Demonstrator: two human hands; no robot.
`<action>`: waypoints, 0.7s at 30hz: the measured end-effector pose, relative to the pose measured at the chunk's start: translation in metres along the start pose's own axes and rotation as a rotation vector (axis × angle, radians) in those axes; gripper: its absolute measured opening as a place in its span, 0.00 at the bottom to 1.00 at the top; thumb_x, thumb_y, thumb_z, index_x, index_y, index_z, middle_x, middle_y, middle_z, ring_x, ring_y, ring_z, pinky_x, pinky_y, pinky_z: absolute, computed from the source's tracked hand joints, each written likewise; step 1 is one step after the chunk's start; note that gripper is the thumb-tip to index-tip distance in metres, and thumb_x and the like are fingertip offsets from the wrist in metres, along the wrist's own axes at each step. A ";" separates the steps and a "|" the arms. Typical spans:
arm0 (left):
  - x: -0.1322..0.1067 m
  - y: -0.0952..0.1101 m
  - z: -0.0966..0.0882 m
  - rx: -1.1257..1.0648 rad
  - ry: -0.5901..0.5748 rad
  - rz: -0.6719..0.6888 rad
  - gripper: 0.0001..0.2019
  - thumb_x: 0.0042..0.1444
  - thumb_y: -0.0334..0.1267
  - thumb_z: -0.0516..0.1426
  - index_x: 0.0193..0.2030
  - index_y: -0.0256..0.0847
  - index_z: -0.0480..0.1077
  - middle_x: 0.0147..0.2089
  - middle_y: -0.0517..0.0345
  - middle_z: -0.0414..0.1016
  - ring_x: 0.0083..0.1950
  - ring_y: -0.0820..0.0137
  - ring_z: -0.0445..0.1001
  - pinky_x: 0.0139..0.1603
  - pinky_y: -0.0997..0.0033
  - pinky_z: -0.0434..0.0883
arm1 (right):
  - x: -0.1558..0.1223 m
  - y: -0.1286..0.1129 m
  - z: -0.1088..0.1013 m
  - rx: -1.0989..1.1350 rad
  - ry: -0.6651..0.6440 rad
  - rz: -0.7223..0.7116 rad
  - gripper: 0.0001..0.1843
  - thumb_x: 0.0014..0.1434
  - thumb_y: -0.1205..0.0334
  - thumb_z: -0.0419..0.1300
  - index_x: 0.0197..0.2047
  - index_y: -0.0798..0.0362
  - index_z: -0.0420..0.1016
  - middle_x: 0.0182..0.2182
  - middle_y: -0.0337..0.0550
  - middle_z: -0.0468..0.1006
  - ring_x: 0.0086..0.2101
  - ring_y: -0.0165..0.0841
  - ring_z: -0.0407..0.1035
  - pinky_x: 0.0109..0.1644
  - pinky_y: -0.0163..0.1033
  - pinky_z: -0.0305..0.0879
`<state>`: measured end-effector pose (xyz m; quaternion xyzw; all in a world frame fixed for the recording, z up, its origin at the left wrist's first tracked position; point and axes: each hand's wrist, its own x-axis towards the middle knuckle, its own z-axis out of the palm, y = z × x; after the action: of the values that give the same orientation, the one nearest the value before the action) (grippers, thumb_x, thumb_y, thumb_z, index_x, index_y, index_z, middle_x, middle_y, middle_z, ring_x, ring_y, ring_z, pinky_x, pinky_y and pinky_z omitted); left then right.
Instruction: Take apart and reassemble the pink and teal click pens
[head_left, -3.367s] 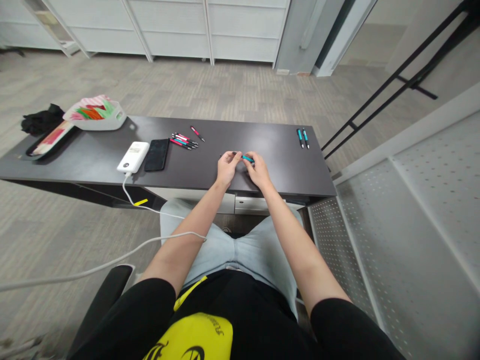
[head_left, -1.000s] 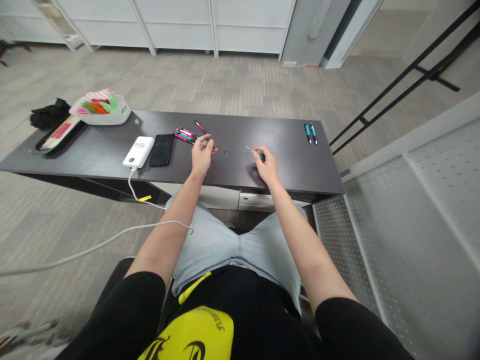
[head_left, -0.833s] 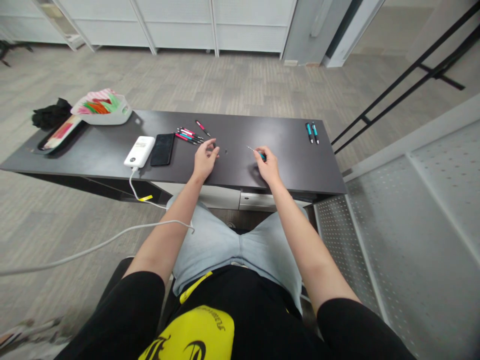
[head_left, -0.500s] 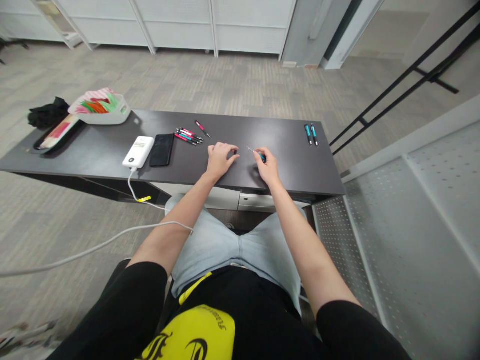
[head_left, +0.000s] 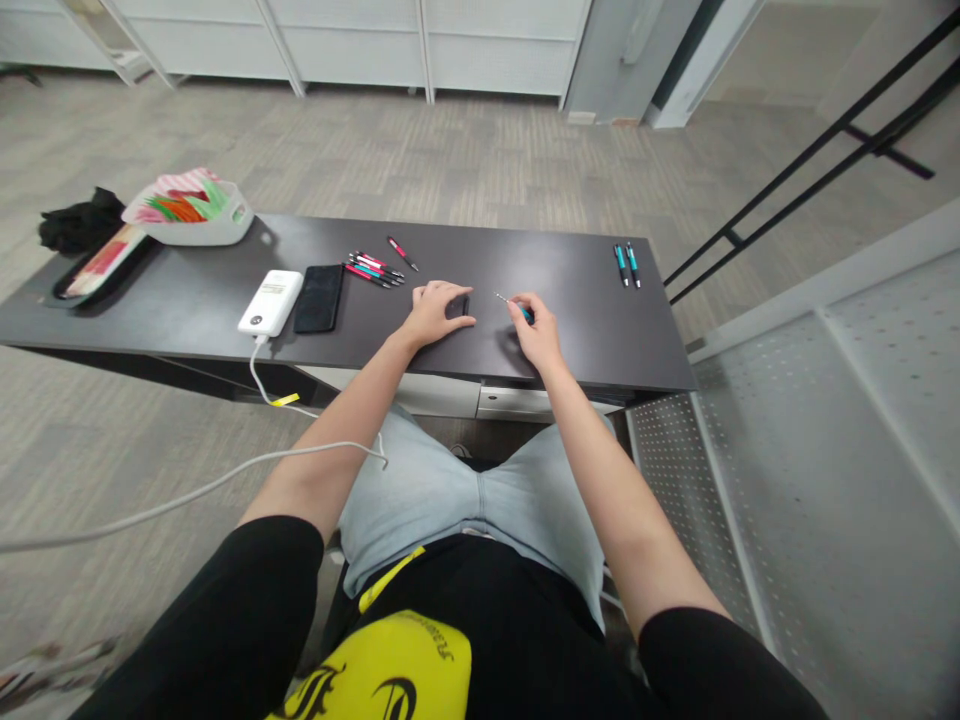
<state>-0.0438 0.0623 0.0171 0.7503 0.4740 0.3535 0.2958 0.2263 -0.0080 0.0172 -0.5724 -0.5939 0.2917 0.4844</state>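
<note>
My right hand (head_left: 536, 331) rests on the dark desk (head_left: 540, 265), fingers closed round a teal pen part (head_left: 525, 313) whose thin refill tip sticks out to the left. My left hand (head_left: 437, 311) lies on the desk beside it, fingers curled over a small black piece (head_left: 465, 304). A bunch of red and teal pens (head_left: 371, 269) lies behind my left hand, with one red pen (head_left: 402, 253) apart. Two teal pens (head_left: 627, 264) lie at the far right of the desk.
A white power bank (head_left: 269, 302) with a cable and a black phone (head_left: 319, 297) lie left of my hands. A white tray (head_left: 191, 210) of coloured items, a flat black tray (head_left: 94, 266) and a black cloth (head_left: 71, 220) are at the far left. Perforated metal shelving (head_left: 810, 470) stands to the right.
My left hand moved from the pen bunch rightwards to a small black piece near my right hand and curled over it. My right hand stayed put with the teal part.
</note>
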 end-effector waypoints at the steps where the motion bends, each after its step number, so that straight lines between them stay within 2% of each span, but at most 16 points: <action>1: 0.002 -0.002 -0.001 -0.012 -0.014 0.001 0.29 0.48 0.62 0.90 0.51 0.52 0.93 0.63 0.39 0.95 0.77 0.31 0.77 0.86 0.32 0.61 | 0.000 0.000 0.000 -0.008 0.000 -0.001 0.25 0.70 0.22 0.66 0.45 0.34 0.83 0.38 0.46 0.85 0.43 0.55 0.81 0.60 0.64 0.86; 4: 0.006 -0.007 0.000 -0.044 -0.009 -0.003 0.24 0.49 0.56 0.89 0.46 0.53 0.92 0.58 0.42 0.95 0.74 0.33 0.80 0.86 0.32 0.63 | 0.000 -0.001 -0.001 -0.025 -0.001 -0.006 0.24 0.71 0.24 0.66 0.45 0.35 0.83 0.38 0.46 0.85 0.42 0.54 0.82 0.59 0.64 0.86; 7: 0.010 -0.010 0.003 -0.049 0.030 -0.030 0.21 0.48 0.48 0.89 0.46 0.53 0.91 0.59 0.43 0.96 0.73 0.33 0.82 0.87 0.31 0.64 | -0.001 -0.002 -0.001 -0.023 -0.005 -0.014 0.24 0.72 0.24 0.66 0.45 0.35 0.84 0.37 0.46 0.84 0.42 0.54 0.82 0.58 0.64 0.86; 14: 0.012 -0.009 0.005 -0.053 0.069 -0.108 0.26 0.45 0.36 0.88 0.51 0.51 0.91 0.66 0.43 0.96 0.78 0.30 0.82 0.89 0.33 0.64 | -0.001 -0.001 -0.001 -0.048 -0.007 -0.015 0.24 0.72 0.25 0.66 0.46 0.34 0.85 0.37 0.46 0.85 0.41 0.54 0.80 0.56 0.63 0.85; 18: 0.002 0.006 0.004 -0.046 0.120 -0.076 0.32 0.44 0.37 0.89 0.57 0.51 0.90 0.74 0.43 0.91 0.80 0.30 0.79 0.86 0.36 0.65 | 0.000 0.002 0.000 -0.061 -0.026 -0.015 0.21 0.74 0.28 0.67 0.45 0.35 0.85 0.39 0.46 0.88 0.42 0.54 0.82 0.57 0.62 0.85; 21: -0.007 0.022 0.009 -0.050 0.161 -0.019 0.28 0.51 0.46 0.90 0.56 0.51 0.89 0.69 0.44 0.90 0.76 0.32 0.80 0.83 0.38 0.67 | 0.001 0.006 0.003 -0.049 -0.059 -0.039 0.21 0.76 0.29 0.68 0.46 0.36 0.86 0.41 0.48 0.90 0.43 0.54 0.83 0.57 0.63 0.85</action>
<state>-0.0273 0.0465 0.0272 0.7072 0.4942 0.4218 0.2787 0.2260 -0.0056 0.0109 -0.5636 -0.6257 0.2845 0.4581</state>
